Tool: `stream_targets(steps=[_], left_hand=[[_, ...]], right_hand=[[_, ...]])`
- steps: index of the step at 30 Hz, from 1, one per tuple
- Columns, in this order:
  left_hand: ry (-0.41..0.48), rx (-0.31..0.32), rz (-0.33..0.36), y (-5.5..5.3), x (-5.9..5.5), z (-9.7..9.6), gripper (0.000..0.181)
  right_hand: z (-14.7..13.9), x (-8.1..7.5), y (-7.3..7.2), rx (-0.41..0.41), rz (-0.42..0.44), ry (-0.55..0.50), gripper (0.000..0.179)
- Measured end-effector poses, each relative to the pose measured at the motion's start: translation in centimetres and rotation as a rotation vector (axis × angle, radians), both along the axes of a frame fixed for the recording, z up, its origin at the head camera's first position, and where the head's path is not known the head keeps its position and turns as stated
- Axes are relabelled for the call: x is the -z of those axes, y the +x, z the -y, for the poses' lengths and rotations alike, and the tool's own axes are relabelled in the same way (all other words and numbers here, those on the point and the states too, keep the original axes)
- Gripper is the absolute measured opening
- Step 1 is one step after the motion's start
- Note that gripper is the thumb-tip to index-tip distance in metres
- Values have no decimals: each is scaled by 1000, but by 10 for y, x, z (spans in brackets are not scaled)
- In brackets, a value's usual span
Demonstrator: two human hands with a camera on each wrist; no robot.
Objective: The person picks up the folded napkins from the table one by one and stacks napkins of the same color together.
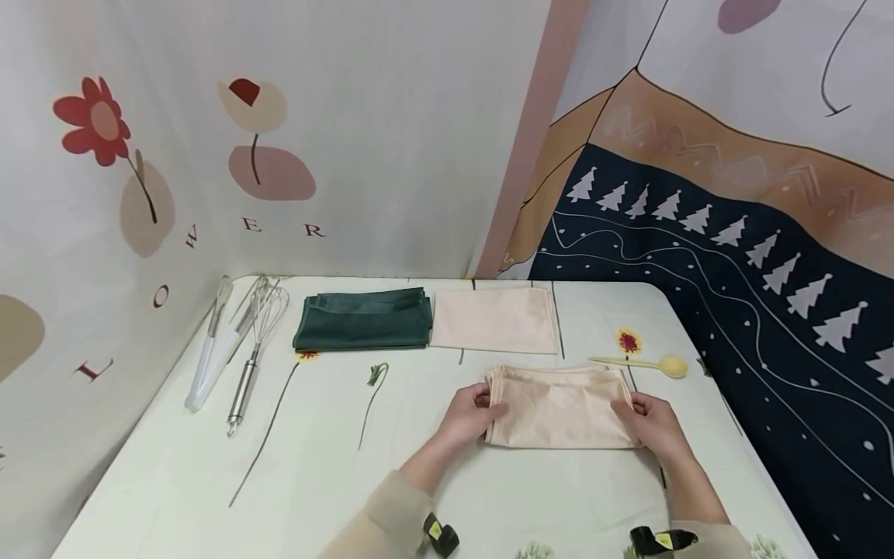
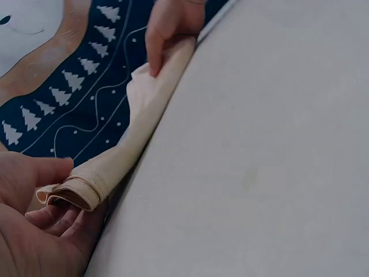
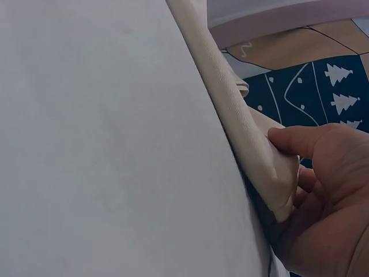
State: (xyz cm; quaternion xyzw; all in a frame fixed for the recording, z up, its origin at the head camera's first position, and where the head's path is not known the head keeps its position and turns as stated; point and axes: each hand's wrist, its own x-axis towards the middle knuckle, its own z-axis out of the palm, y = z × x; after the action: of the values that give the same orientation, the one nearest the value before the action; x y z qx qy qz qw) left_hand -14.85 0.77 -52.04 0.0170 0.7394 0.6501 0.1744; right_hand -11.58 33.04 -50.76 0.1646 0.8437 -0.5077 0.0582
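Left hand (image 1: 469, 415) and right hand (image 1: 656, 423) fingers (image 3: 308, 180) pinched a folded peach cloth (image 1: 559, 411) by its nine and three o'clock ends

Matt cloth (image 1: 559, 413) between left hand (image 1: 466, 415) and right hand (image 1: 656, 423); glossy metal whisk (image 1: 244, 391) left of both; smooth, plastic-looking spoon (image 1: 673, 366) beyond.

Your bare right hand (image 3: 330, 187) pinches a folded cream cloth (image 3: 228, 107) in front of a dark blue sheet with white trees (image 3: 295, 85).
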Motion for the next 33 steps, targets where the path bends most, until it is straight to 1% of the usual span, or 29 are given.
stream_targets(steps=[2,3,6,9,11,14,17,22,25,30,33], left_hand=[[-83,8,-56,0,0,1,29],[-103,11,-72,1,0,2,28],[-153,13,-104,2,-2,5,27],[-180,21,-123,4,-4,9,25],[-183,27,-130,5,-4,11,24],[-183,34,-137,7,-4,13,21],[-181,32,-157,7,-3,13,20],[-189,4,-197,7,0,11,19],[-183,-17,-214,7,2,11,18],[-178,-47,-229,7,2,12,16],[-180,-60,-235,6,1,14,15]], right_hand=[[0,0,2,-9,6,9,48],[1,0,3,-17,13,14,50],[0,-3,8,-61,34,44,53],[-2,-7,13,-108,51,62,52],[-4,-9,16,-133,62,73,49],[-5,-10,18,-160,58,81,50],[-5,-7,20,-172,21,93,49],[-4,-2,21,-162,-42,79,41],[-3,-1,22,-143,-69,77,38],[-1,-1,21,-138,-118,85,36],[0,-2,19,-136,-137,72,36]])
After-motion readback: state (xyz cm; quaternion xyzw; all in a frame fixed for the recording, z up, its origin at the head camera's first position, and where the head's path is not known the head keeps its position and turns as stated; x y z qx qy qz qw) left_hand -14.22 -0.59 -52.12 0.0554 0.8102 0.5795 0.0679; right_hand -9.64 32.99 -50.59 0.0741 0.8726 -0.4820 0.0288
